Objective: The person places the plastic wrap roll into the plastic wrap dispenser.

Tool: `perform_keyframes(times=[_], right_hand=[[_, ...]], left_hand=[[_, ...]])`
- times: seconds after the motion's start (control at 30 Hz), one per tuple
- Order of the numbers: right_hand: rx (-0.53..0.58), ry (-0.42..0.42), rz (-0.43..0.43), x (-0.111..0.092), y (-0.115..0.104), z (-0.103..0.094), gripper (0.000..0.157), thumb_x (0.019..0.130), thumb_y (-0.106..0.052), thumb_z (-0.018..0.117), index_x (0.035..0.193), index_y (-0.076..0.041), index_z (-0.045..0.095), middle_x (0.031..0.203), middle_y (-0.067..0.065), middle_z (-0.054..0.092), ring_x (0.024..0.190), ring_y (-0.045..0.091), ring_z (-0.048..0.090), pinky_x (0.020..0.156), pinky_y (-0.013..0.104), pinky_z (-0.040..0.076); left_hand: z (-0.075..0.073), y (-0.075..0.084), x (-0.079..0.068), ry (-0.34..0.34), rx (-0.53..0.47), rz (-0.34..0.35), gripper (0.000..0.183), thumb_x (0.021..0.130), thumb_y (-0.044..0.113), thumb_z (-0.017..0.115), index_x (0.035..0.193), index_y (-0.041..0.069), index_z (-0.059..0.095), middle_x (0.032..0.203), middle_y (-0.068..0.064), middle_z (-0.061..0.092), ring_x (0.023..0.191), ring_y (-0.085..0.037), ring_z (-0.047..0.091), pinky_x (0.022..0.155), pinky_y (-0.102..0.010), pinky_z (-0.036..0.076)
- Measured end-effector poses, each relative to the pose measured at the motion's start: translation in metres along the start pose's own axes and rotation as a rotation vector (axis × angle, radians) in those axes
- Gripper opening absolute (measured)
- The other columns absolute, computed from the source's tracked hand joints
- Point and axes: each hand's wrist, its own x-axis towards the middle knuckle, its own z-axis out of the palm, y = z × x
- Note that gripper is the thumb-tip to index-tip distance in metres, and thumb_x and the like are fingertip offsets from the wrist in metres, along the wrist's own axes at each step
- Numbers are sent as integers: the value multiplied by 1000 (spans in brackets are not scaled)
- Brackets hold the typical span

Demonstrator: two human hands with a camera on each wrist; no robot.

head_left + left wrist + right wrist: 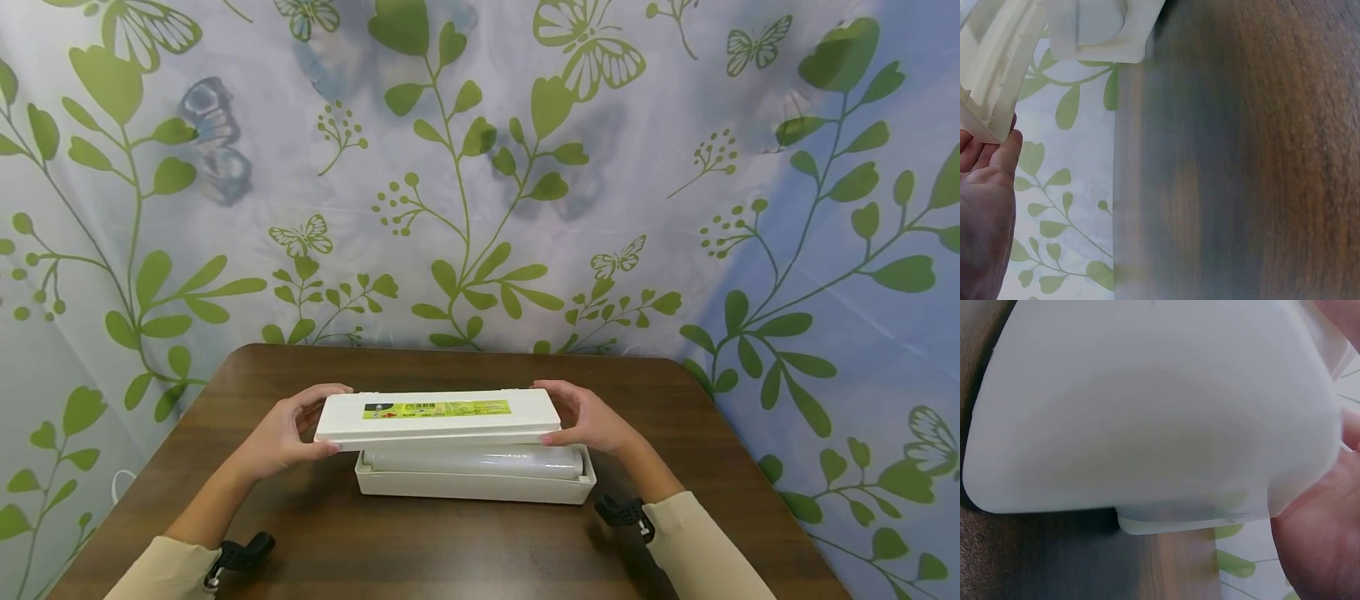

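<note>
A white plastic lid (442, 428) with a yellow-green label (450, 408) is held in both hands, raised above a long white box (472, 487). Inside the box lies a roll of clear plastic film (480, 461), partly covered by the lid in the head view. The left hand (279, 432) grips the lid's left end, thumb in front and fingers behind. At the opposite end, the right hand (594, 421) grips in the same way. From the left wrist, the lid's ribbed hollow underside (1007, 69) shows. A white box end (1135, 425) fills much of the right wrist view.
The box stands on a brown wooden table (420, 550). A curtain (480, 192) with green leaves and butterflies hangs behind the table. Black straps (243, 552) sit on both wrists. A white cable (120, 483) shows beyond the table's left edge.
</note>
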Motion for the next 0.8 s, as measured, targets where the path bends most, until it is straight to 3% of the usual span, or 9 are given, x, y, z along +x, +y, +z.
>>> perform_keyframes(times=[0.2, 0.47, 0.7, 0.8], right_hand=[[13, 18, -41, -1, -1, 1, 81, 81, -13, 87, 151, -7, 46, 147, 11, 56, 128, 21, 60, 100, 27, 54], [38, 47, -51, -6, -2, 2, 75, 82, -12, 86, 148, -13, 50, 143, 10, 60, 122, 19, 64, 97, 28, 56], [64, 84, -78, -13, -3, 3, 79, 81, -7, 85, 149, 2, 45, 142, 15, 58, 119, 18, 64, 95, 28, 56], [86, 99, -75, -17, -2, 2, 80, 80, -4, 85, 149, 2, 45, 142, 15, 58, 119, 17, 64, 94, 28, 57]], left_hand=[[-1, -2, 1, -5, -13, 19, 69, 78, -4, 83, 140, 2, 53, 137, -18, 58, 113, -9, 62, 93, -17, 52], [1, -1, 4, -34, -29, -16, 74, 79, -3, 83, 144, -7, 47, 142, -22, 54, 119, -5, 59, 97, -15, 50], [4, 2, 9, -52, -28, -62, 71, 81, 2, 85, 143, 5, 50, 141, -17, 56, 122, -6, 60, 102, -14, 48], [5, 2, 13, -62, -27, -74, 72, 81, 5, 86, 144, 8, 50, 142, -15, 55, 123, -7, 60, 102, -14, 48]])
